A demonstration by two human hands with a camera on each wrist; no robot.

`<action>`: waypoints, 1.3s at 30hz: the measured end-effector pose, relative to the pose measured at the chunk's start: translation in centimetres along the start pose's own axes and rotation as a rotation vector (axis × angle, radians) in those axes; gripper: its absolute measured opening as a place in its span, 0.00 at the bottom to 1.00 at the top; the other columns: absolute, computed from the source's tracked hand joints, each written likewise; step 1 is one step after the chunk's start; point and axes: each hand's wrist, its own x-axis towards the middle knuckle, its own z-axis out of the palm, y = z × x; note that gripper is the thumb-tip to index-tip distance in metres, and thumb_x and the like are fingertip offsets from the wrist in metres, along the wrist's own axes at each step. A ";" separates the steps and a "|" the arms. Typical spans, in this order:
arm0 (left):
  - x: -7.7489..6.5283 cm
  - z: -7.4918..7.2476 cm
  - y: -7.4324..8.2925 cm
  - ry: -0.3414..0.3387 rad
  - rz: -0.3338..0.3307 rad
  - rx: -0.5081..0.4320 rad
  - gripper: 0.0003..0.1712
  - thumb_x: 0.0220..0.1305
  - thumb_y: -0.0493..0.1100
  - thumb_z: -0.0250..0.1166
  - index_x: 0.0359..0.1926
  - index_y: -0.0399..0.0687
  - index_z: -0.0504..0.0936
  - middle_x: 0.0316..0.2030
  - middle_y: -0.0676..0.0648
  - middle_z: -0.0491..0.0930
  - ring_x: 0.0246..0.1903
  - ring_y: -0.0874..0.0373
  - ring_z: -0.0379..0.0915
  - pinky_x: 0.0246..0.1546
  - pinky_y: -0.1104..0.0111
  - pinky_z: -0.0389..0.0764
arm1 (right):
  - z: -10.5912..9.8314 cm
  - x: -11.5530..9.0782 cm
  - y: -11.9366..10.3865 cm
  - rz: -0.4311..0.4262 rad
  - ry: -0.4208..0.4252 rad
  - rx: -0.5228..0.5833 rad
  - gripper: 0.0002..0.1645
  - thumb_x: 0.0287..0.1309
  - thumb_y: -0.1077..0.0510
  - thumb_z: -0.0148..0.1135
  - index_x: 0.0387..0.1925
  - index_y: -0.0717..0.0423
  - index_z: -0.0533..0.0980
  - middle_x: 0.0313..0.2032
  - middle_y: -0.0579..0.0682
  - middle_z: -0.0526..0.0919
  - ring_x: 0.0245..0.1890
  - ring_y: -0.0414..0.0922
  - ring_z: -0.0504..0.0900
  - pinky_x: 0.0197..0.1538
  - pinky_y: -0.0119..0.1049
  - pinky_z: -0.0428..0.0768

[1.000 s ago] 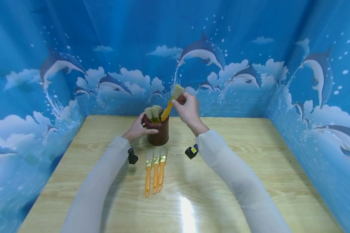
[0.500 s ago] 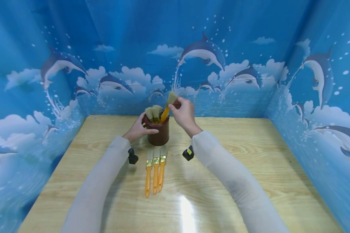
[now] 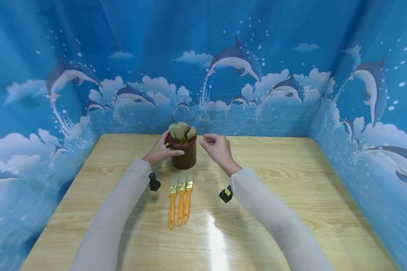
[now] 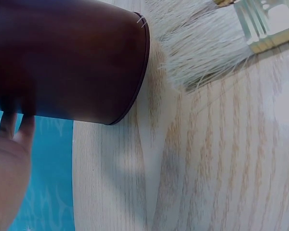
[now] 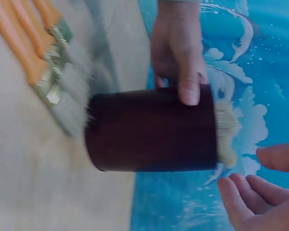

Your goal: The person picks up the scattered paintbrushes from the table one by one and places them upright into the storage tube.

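A dark brown cylindrical cup (image 3: pixel 184 158) stands near the table's back edge, with several paintbrushes (image 3: pixel 179 131) in it, pale bristles upward. My left hand (image 3: pixel 160 151) grips the cup from its left side, thumb across the front near the rim; the thumb (image 5: pixel 189 91) also shows in the right wrist view. Just right of the cup, my right hand (image 3: pixel 219 149) holds nothing, its fingers and thumb apart in the right wrist view. In front of the cup lie three paintbrushes (image 3: pixel 181 205) with orange handles, side by side, bristles toward the cup.
The pale wood table (image 3: pixel 274 180) reaches back to a blue curtain (image 3: pixel 149 45) printed with dolphins, which also encloses both sides. Small black cameras hang at both wrists. Light glares off the table's front middle.
My right hand has lowered a paintbrush, handle first, into the cup and let go of it. It now sits lower, beside the cup. My left hand has stayed on the cup.
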 end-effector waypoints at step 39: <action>-1.0 0.3 1.3 0.009 -0.033 0.046 0.61 0.55 0.43 0.72 0.76 0.49 0.37 0.73 0.41 0.49 0.71 0.44 0.48 0.68 0.50 0.59 | 7.2 -6.6 7.7 0.192 -0.146 0.056 0.21 0.53 0.63 0.68 0.48 0.70 0.78 0.37 0.58 0.86 0.34 0.46 0.85 0.38 0.34 0.84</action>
